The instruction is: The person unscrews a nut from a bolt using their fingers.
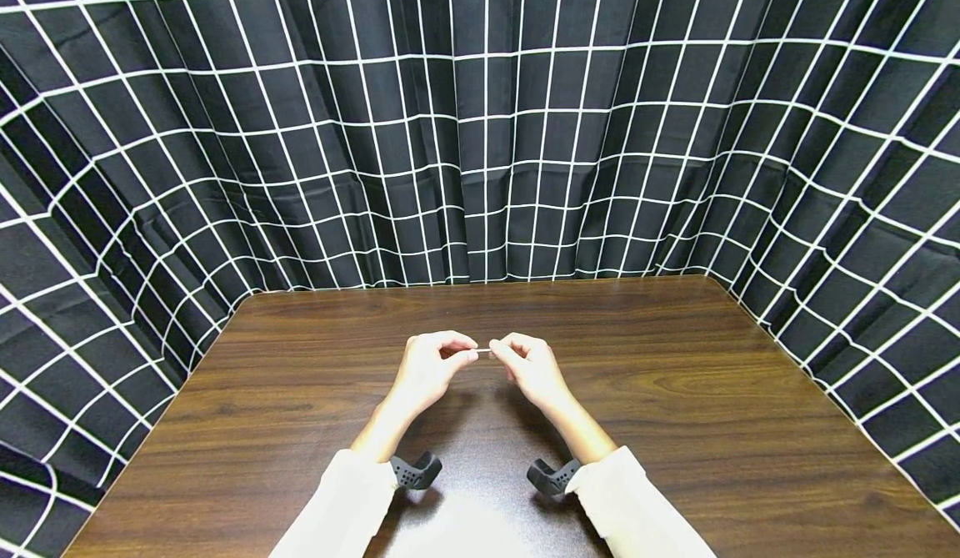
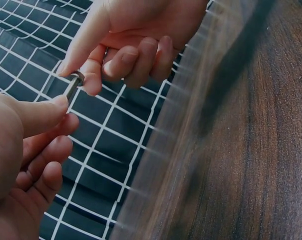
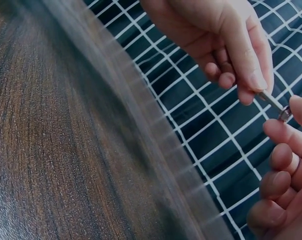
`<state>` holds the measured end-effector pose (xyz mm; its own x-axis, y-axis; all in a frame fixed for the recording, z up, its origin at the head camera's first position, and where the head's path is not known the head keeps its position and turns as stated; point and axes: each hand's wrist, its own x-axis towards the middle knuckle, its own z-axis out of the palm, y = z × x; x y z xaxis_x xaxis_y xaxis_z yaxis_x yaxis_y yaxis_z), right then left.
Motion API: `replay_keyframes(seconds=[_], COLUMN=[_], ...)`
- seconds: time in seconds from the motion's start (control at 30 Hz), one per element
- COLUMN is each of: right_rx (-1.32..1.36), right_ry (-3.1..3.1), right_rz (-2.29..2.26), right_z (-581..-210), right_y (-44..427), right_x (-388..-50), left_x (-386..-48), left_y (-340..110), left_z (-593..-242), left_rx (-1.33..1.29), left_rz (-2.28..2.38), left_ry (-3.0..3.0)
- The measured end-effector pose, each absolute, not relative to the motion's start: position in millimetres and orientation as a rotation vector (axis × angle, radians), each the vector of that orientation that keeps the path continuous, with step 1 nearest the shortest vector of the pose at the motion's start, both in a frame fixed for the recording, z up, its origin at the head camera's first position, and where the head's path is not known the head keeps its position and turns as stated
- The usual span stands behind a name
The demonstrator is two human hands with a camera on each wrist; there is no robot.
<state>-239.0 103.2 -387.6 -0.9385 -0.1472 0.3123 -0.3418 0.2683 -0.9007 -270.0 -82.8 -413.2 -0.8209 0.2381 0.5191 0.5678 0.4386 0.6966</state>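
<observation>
A thin metal bolt-like piece [image 1: 483, 350] spans the gap between both hands above the table. My left hand [image 1: 435, 368] pinches one end of its shank [image 2: 71, 91] between thumb and fingertip. At the other end, the thumb and index finger of my right hand [image 1: 531, 368] pinch a small round head or nut [image 3: 285, 114]; which of the two it is I cannot tell. In the left wrist view this round part [image 2: 77, 78] shows between the right fingertips. The remaining fingers of both hands are curled loosely.
A brown wood-grain table [image 1: 300, 374] lies under the hands. Black curtains with a white grid [image 1: 480, 141] stand behind it and at both sides. Dark wrist mounts [image 1: 417, 471] are on both wrists, beside white sleeves [image 1: 341, 500].
</observation>
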Motion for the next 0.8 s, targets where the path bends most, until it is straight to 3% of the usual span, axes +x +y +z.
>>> replay_keyframes(seconds=[0.8], right_rx=[0.470], right_ry=[-2.233], right_rz=[1.939], right_z=[-392.1], right_y=[104.6], right_x=[-242.2], left_x=[-270.4], left_y=[-83.3], left_z=[-410.6], left_rx=[-0.633], left_rz=[-1.359], left_ry=[-2.385])
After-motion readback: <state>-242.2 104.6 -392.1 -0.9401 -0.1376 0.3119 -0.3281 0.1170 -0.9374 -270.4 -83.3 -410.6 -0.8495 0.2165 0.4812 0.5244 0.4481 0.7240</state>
